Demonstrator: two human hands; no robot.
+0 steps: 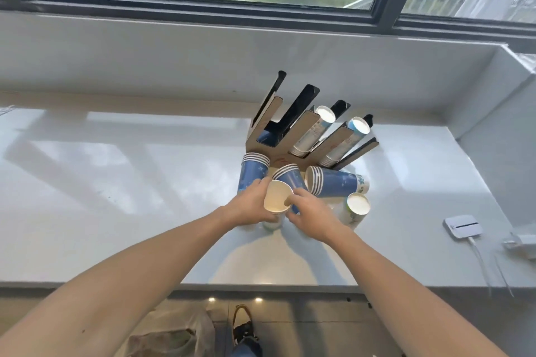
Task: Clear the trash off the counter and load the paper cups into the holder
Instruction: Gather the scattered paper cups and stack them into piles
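A slanted cup holder (293,136) with several slots stands at the back of the white counter (116,182). Two of its right slots hold stacks of white cups (314,132). In front of it lie stacks of blue paper cups: one at the left (251,172), one in the middle (288,177), one on its side at the right (336,182). An upside-down white cup (357,206) stands further right. My left hand (249,206) and my right hand (310,211) both grip one paper cup (278,196), its mouth facing me.
A small white device (462,226) with a cable lies on the counter at the right. A window runs behind the sill. Below the counter edge, a plastic bag (174,333) and a shoe (243,324) show on the floor.
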